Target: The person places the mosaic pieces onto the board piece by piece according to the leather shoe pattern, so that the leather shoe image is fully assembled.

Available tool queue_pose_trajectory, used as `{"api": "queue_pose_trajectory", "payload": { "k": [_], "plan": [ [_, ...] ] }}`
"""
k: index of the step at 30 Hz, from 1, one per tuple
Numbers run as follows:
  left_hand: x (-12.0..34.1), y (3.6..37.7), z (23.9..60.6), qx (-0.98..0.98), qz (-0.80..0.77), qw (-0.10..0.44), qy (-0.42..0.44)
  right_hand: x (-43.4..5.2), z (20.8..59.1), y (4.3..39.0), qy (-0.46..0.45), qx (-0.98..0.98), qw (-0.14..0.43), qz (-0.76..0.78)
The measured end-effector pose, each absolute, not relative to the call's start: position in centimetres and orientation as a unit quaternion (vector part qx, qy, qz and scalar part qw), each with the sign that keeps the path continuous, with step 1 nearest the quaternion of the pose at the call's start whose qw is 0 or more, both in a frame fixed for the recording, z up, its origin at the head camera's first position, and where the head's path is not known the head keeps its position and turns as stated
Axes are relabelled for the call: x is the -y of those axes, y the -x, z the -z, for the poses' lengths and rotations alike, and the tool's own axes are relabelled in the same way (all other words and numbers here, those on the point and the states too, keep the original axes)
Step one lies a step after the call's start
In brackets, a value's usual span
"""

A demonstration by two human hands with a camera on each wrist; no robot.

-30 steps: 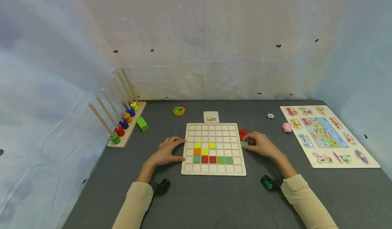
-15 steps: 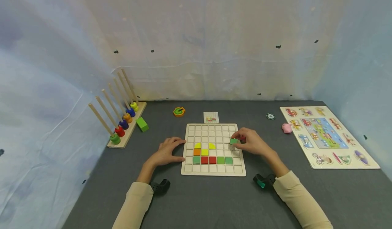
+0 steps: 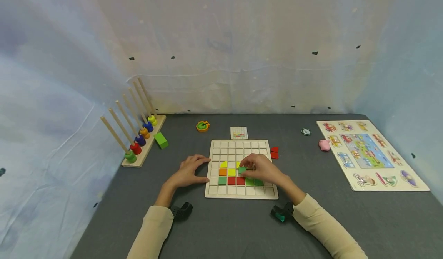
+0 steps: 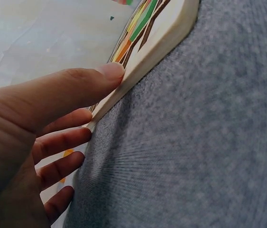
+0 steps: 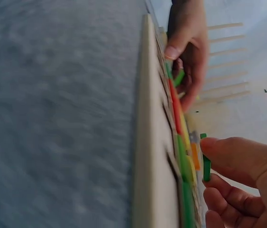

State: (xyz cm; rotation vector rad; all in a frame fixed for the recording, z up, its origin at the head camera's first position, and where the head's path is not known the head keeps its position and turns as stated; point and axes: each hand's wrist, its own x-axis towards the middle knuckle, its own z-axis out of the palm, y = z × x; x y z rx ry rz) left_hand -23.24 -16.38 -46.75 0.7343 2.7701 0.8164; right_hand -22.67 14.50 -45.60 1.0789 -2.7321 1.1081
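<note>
A pale wooden grid board [image 3: 218, 194] lies on the dark table, with yellow, orange, red and green tiles set in some squares. My right hand [image 3: 264, 170] pinches a green square tile [image 3: 242, 170] between thumb and fingers, over the board beside the yellow square tile [image 3: 231, 172]. The right wrist view shows that green tile [image 5: 206, 159] edge-on, apart from the board. My left hand [image 3: 187, 171] touches the board's left edge with thumb and fingertips; in the left wrist view the thumb [image 4: 109, 73] rests against the wooden rim. The right hand partly covers the green tiles of the lower row.
Red pieces [image 3: 274, 152] lie beside the board's right edge. A small pattern card [image 3: 238, 132] stands behind it. At left are a peg stacker [image 3: 147, 143] and a green block [image 3: 160, 140]. A picture puzzle [image 3: 373, 155], pink piece [image 3: 324, 145] and poker chip [image 3: 306, 131] are right.
My right hand has picked up the green tile from beside the board's right edge and carried it left over the grid. The left hand has stayed at the board's left edge.
</note>
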Motion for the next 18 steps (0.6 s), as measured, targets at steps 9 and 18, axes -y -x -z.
{"api": "queue_pose_trajectory", "payload": {
  "k": [9,18],
  "plan": [
    [16.38,23.15,46.66,-0.926,-0.275,0.083,-0.244,-13.95,46.46,22.45,-0.347,0.865,0.001,-0.362],
    [16.42,23.23,46.75,-0.925,-0.276,0.081,-0.248,-14.13,46.26,22.38,-0.367,0.863,-0.006,-0.347]
  ]
}}
